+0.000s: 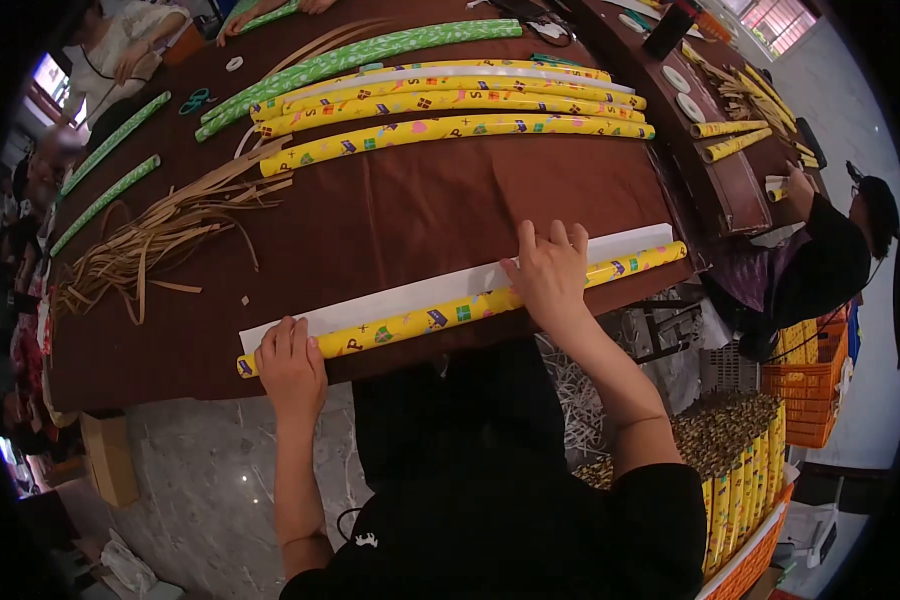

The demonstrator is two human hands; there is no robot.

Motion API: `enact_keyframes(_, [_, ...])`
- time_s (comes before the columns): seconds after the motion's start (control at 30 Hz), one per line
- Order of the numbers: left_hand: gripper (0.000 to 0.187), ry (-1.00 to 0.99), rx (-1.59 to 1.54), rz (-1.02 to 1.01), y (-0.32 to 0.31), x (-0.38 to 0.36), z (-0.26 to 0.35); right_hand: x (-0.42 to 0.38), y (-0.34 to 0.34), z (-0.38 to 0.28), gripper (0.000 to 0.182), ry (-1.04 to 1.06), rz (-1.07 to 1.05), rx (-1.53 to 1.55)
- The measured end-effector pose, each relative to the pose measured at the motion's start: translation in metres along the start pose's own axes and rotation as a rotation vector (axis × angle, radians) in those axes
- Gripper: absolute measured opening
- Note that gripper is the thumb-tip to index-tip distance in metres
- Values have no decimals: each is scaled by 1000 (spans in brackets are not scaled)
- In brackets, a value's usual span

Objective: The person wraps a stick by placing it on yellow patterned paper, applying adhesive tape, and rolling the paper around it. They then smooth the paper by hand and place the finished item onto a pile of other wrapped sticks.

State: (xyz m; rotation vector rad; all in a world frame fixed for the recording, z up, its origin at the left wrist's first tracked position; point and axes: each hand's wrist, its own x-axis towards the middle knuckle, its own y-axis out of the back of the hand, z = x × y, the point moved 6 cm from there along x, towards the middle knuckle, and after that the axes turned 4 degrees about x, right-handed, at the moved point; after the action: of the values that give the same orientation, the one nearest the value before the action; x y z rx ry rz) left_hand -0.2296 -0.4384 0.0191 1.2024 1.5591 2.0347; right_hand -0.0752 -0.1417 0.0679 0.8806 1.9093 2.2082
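A yellow patterned roll of wrapping paper (435, 319) lies along the table's near edge, a strip of its white underside (400, 295) showing behind it. At the roll's left end, my left hand (291, 365) is closed over it, fingers together and thumb at the near side. My right hand (552, 272) rests on the roll right of its middle, palm down. Its fingers are spread and reach over the white strip, pressing rather than gripping. The roll's surface under both palms is hidden.
Several finished-looking yellow rolls (450, 135) and green rolls (370, 62) lie farther back. Brown paper strips (150, 245) are heaped on the left, near teal scissors (196, 101). A co-worker (810, 250) sits at the right table. An orange crate of yellow rolls (745, 490) stands at my right.
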Motion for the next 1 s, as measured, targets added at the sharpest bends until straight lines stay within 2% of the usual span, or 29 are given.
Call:
enact_keyframes(0.2, [37,26,149,-129,8,17,29,1,-1,-4,47,24,-23,-23])
enact_keyframes(0.27, [39,-48,126,6,7,19,50,1,-2,-3,51,14,-2,-47])
enact_keyframes(0.3, [39,-71,51,-10,8,25,64,1,0,-4,55,21,-11,-31])
enact_keyframes(0.37, [38,-114,-44,82,1,32,96,0,-2,-4,54,31,-2,-28])
enact_keyframes(0.43, [37,-113,-157,-46,-8,46,133,-1,-1,-5,54,34,32,-38])
enact_keyframes(0.53, [36,-206,-283,11,-15,62,188,-1,-1,-5,44,36,39,-41])
enact_keyframes(0.6, [32,-280,-367,87,-20,71,219,-1,-1,-3,45,30,20,-29])
enact_keyframes(0.73, [38,-276,-434,131,-26,74,234,-1,-5,6,47,11,23,-15])
enact_keyframes(0.8, [35,-282,-404,104,-25,73,232,0,-1,4,47,31,27,-18])
enact_keyframes(0.83, [39,-272,-407,26,-32,72,233,-1,0,3,47,40,46,-38])
enact_keyframes(1.0, [37,-278,-369,58,-38,72,232,3,10,27,43,57,-6,56])
